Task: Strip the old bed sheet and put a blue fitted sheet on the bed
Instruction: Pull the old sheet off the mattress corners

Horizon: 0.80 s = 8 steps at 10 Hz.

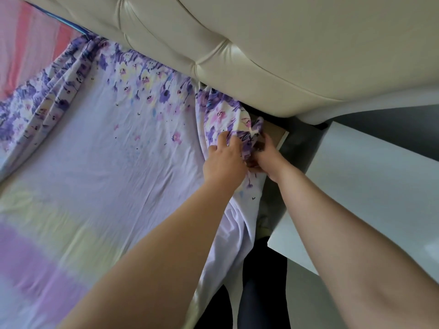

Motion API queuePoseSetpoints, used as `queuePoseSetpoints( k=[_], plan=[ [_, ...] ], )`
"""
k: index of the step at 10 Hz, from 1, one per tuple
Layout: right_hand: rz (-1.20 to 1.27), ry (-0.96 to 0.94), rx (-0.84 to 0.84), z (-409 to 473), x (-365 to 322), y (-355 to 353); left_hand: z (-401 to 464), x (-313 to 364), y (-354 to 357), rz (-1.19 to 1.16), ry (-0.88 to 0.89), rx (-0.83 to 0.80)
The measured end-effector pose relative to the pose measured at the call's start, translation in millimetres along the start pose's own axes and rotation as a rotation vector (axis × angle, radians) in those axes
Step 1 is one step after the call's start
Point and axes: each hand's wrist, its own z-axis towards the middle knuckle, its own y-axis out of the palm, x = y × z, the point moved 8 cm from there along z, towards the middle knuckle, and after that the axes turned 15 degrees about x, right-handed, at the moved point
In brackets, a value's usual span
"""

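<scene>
A home bedroom, seemingly: a bed [99, 162] is lying beneath a tufted cream headboard [249, 39], a white bedside cabinet [370, 186] standing beside.

A single head-worn wide-angle camera looks forward and steeply down from above the bedside, close over both outstretched forearms. The left hand [224, 160] and right hand [267, 157] meet just right of the frame's centre, with the floral sheet [107, 143] spreading to the left of them, the padded headboard [249, 43] running beyond them across the top, and a white bedside unit [356, 181] to their right. Lens curvature bends the edges.
</scene>
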Motion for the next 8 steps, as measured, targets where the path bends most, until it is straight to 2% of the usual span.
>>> queuePoseSetpoints(
  k=[2, 3, 4, 5, 6, 7, 8],
  plan=[
    [-0.394, 0.019, 0.058, 24, 10, -4, -14, -9, -3, 0.076, 0.056, -0.026],
    [-0.499, -0.020, 0.232, 24, 12, -23, -20, -9, -2, 0.135, 0.084, -0.042],
    [-0.439, -0.076, 0.462, 13, 12, -56, -21, 0, -3, 0.186, 0.148, 0.019],
    [-0.305, -0.206, 0.619, -8, 2, -79, -21, 12, 0, 0.255, 0.197, 0.055],
    [-0.286, -0.462, 0.762, -42, -31, -92, -23, 19, 8, 0.274, 0.215, 0.022],
    [-0.404, -0.455, 0.672, -50, -58, -90, -18, 27, 22, 0.118, 0.194, -0.098],
    [-0.139, -0.214, 0.330, -51, -75, -64, -35, 37, 42, -0.820, -0.298, -0.564]
  ],
)
